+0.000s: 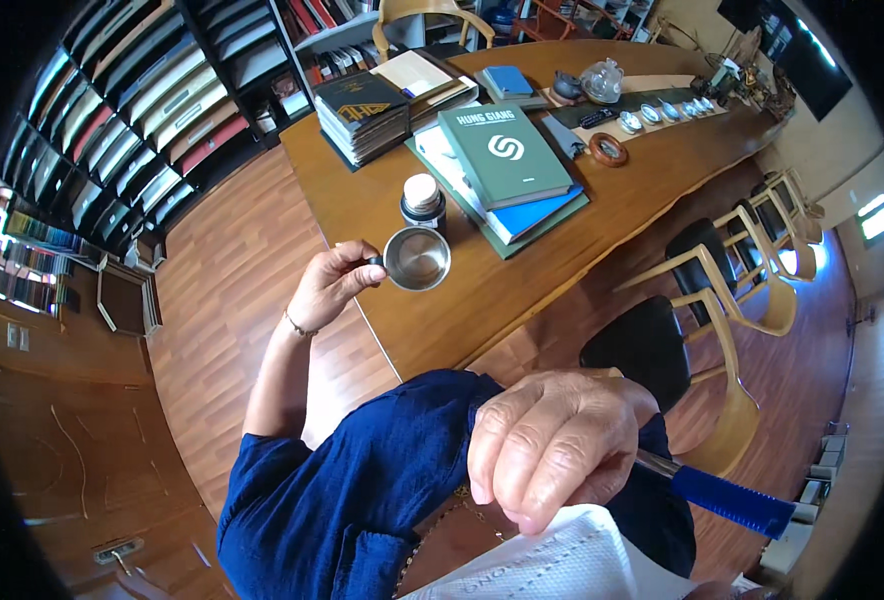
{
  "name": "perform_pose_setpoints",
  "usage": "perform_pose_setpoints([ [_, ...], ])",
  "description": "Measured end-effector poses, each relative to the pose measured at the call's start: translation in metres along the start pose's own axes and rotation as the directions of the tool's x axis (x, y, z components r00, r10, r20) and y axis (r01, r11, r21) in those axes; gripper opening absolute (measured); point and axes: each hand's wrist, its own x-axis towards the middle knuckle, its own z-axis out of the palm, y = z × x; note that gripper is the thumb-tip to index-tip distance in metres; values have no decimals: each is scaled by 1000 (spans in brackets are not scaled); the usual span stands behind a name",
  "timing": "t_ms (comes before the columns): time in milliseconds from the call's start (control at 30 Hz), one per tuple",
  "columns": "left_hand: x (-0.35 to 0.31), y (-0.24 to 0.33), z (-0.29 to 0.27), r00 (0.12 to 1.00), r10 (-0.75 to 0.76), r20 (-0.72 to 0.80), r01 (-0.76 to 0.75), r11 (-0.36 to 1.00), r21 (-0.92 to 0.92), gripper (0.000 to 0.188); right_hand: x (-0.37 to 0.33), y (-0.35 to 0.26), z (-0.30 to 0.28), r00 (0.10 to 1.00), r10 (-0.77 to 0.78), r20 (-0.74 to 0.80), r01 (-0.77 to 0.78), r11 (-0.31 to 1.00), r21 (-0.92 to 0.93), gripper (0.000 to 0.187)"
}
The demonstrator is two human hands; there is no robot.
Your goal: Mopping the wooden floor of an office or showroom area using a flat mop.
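The left forearm (280, 385) is stretched forward, and it is bare up to the wrist. The left hand (336, 277) is closed, with its fingers curled and the thumb extended against them. The right hand (560, 445) is nearer to the head, knuckles upward, its bent fingers side by side, pointing down.

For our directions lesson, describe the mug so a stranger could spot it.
Find the long wooden table. Near its left edge, the left hand holds a silver mug by its handle. It is open-topped, unlike the white-topped flask beside it.
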Motion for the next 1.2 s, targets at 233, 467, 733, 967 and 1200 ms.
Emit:
perform_pose_setpoints([
  [233,-14,67,17,983,180,19,-181,975,130,24,-6,5,-3,978,84,189,-99,992,72,12],
  [467,-25,139,35,883,457,109,-465,816,344,29,-20,17,22,956,191,222,-231,957,172,19],
  [733,-34,226,45,605,746,279,-776,473,417,39,-44,35,14,920,174,350,-222,970,100,20],
  [967,-54,257,47,558,784,273,-746,329,579,40,-65,68,-4,939,21,342,8,996,-84,46],
  [1200,-62,284,59,416,856,306,-758,140,637,34,-40,41,-20,937,-24,347,87,982,-167,42],
])
